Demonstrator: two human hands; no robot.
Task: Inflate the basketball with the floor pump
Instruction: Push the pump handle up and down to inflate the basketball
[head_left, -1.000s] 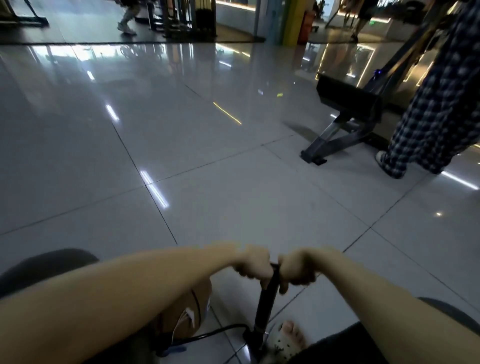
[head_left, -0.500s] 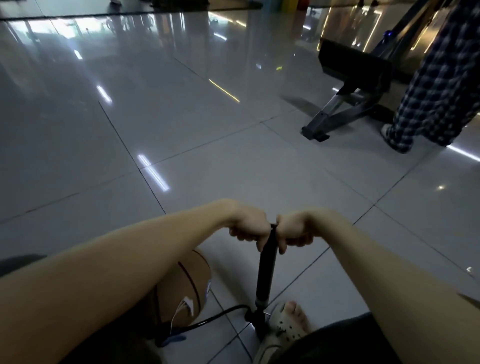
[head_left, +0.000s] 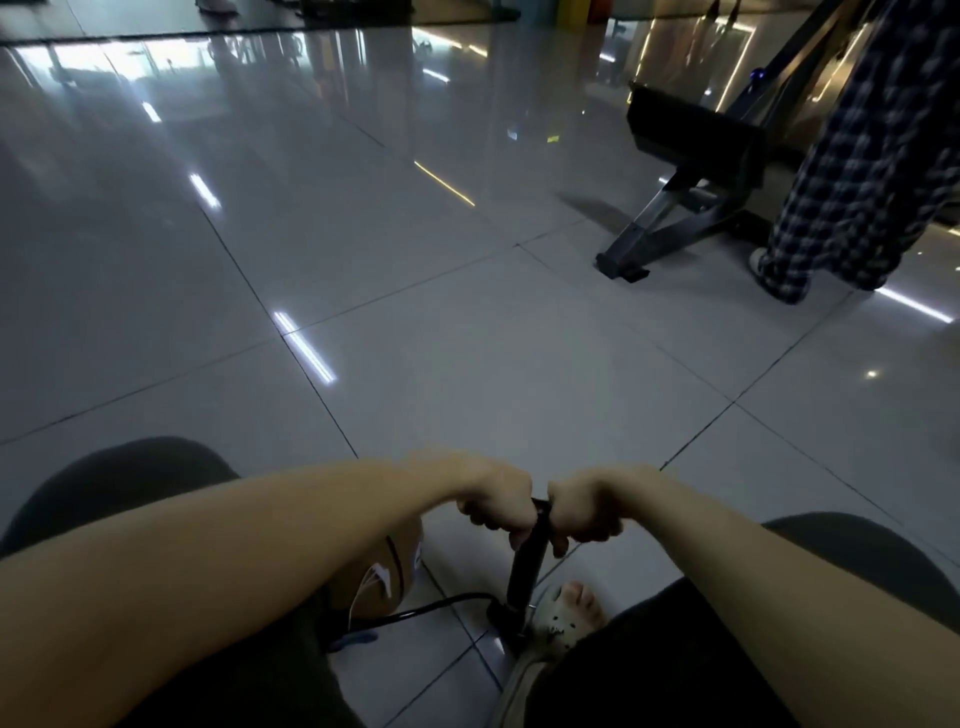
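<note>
Evidently both fists are curled tight around the handle (head_left: 540, 504) of the floor pump (head_left: 517, 592), which they almost hide. The left hand (head_left: 496, 512) and right hand (head_left: 584, 512) sit knuckle to knuckle on either side of the black barrel (head_left: 529, 551), probably so force goes evenly down it. Directly beneath the grip, a sandalled foot (head_left: 566, 616) appears to steady the base. The hose (head_left: 431, 608) runs leftward to the tan basketball (head_left: 387, 577), below-left of the grip, partly behind the left forearm.

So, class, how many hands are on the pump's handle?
2: the left hand grips left of the pump shaft, the right hand grips right of it; no other hands in view.
</note>
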